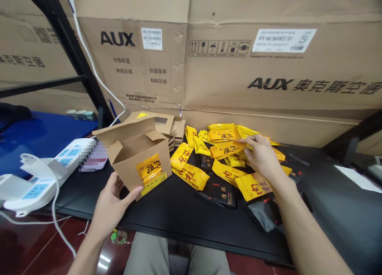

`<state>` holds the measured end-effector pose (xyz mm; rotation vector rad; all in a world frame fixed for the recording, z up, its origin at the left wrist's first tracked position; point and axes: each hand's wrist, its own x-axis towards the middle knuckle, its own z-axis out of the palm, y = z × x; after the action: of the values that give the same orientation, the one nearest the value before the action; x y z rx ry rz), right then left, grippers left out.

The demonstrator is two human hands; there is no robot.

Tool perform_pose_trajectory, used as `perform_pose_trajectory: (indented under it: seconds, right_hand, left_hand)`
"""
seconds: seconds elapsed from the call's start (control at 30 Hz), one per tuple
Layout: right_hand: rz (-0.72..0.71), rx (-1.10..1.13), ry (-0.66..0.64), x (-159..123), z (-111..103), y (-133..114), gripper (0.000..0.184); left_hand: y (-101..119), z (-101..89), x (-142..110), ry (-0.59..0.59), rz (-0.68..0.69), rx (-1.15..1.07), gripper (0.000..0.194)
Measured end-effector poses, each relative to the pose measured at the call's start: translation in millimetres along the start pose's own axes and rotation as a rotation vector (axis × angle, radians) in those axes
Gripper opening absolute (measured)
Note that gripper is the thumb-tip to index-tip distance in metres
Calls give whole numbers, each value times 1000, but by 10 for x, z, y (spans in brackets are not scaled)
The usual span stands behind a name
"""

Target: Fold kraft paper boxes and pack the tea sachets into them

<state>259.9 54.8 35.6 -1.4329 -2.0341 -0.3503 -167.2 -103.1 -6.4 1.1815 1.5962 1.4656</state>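
My left hand (119, 197) grips the lower left corner of a small brown cardboard box (127, 169), thumb on the front and fingers around the side. The box is tilted with its top flaps up, and a yellow packet (151, 169) shows through its front window. Over a heap of packets, my right hand (261, 155) is closed, thumb and fingertips pinching the end of a yellow packet (227, 149) with dark lettering. More yellow packets (191, 175) and black packets (219, 193) lie around it on the black table. Part of the heap is hidden behind my right hand.
Behind the box lies a stack of flattened cardboard boxes (178, 132). A white power strip (50, 179) with plugs and cables stands at the left. Large AUX cartons (221, 80) wall off the back. A white paper (359, 179) lies at the right.
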Motion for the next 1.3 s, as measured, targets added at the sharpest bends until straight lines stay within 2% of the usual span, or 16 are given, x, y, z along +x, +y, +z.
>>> perform_pose_trajectory:
  seconds: [0.3, 0.4, 0.63, 0.83, 1.1, 1.3]
  right_hand:
    - [-30, 252, 134, 42, -286, -310, 12]
    - [40, 415, 149, 38, -305, -379, 10]
    - [387, 809, 76, 4, -224, -469, 29]
    - [554, 1081, -112, 21, -204, -607, 48]
    - [690, 1221, -143, 5, -169, -665, 50]
    - [719, 1368, -130, 9, -162, -652, 36]
  left_hand:
    - [-2, -5, -2, 11, -35, -3, 65]
    - [9, -5, -7, 12, -43, 1, 66]
    - [15, -4, -7, 24, -58, -1, 69]
    - [-21, -8, 0, 29, -51, 18, 71]
    - [-14, 2, -3, 35, -35, 32, 70]
    - [-7, -4, -15, 29, -46, 16, 68]
